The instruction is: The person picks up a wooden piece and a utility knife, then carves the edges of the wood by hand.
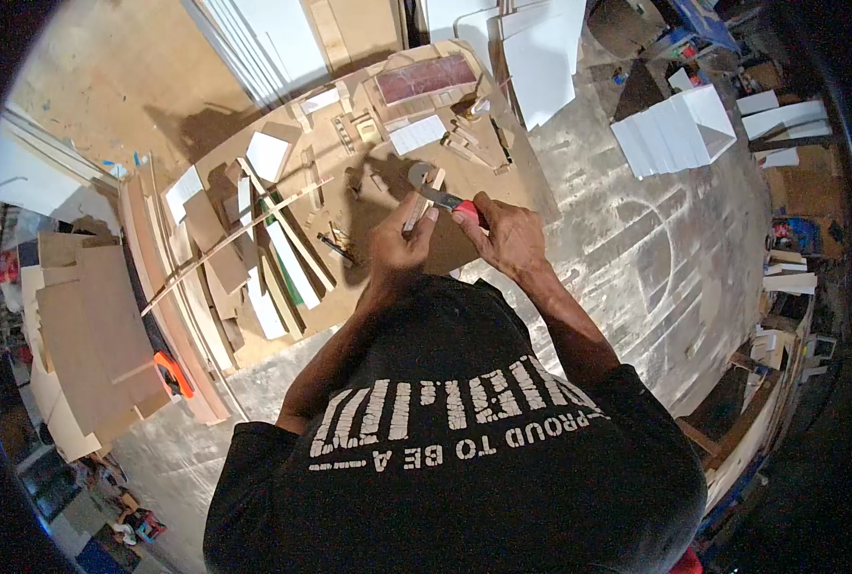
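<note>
Above the workboard (531, 182), my left hand (399, 244) is closed around a short, pale strip of wood (416, 212), which points away from me. My right hand (504, 234) grips a red-handled blade tool (468, 210). Its dark metal end lies across the upper part of the wood strip, close to my left fingertips. A round grey piece (420, 175) shows just beyond the strip; I cannot make out whether it is part of the tool. To the left of my left hand, a dark slim tool (336, 249) lies on the board.
Long wooden strips (239, 244) and cut sheets cover the board's left side. A dark red panel (428, 80) lies at its far end, near small wood pieces (464, 148). An orange-handled tool (172, 375) is at left. A white box (674, 132) stands on the floor at right.
</note>
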Demonstrator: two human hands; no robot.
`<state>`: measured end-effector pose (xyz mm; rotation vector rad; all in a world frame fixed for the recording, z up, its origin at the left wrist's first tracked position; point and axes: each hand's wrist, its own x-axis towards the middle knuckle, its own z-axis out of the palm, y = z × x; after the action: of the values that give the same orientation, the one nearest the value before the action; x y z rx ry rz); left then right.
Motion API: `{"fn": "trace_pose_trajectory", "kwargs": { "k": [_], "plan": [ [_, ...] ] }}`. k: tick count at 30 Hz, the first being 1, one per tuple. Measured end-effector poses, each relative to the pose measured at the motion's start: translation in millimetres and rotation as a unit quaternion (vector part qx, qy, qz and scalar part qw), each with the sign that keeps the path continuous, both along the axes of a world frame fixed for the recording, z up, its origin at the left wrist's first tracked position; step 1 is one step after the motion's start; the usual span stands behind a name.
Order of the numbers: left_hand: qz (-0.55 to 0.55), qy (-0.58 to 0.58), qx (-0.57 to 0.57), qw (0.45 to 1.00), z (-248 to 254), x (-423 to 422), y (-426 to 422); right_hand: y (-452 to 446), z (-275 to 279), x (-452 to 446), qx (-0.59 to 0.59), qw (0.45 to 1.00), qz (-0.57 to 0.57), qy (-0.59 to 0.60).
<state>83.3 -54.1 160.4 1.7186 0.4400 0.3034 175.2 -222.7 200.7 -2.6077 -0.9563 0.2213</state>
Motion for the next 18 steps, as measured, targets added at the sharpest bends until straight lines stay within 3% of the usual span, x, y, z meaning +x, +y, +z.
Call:
{"fn": "trace_pose_trajectory", "kwargs": {
  "k": [6,9,11,13,16,18],
  "plan": [
    [-0.016,-0.038,0.012,0.999,6.6,-0.6,-0.5,-3.5,-12.7,14.5,0.019,0.999,-0.005,-0.033],
    [-0.025,-0.035,0.017,0.999,4.3,-2.4,-1.3,-8.0,-27.7,27.5,0.032,0.992,-0.069,-0.098],
    [-0.043,-0.011,0.027,0.999,7.3,-10.7,-1.8,-39.5,-42.9,72.5,-0.001,0.976,-0.179,-0.122],
    [-0.035,0.021,0.005,0.999,8.6,-10.7,7.1,-59.5,-22.0,92.0,-0.023,0.974,-0.203,-0.103],
    [-0.067,0.048,-0.134,0.988,-1.5,-9.8,10.6,-60.6,8.4,86.6,0.098,0.972,-0.212,0.024],
    [-0.105,0.054,-0.252,0.961,-12.3,-5.3,19.4,-50.6,-5.3,70.4,0.162,0.969,-0.171,0.067]
  ]
}}
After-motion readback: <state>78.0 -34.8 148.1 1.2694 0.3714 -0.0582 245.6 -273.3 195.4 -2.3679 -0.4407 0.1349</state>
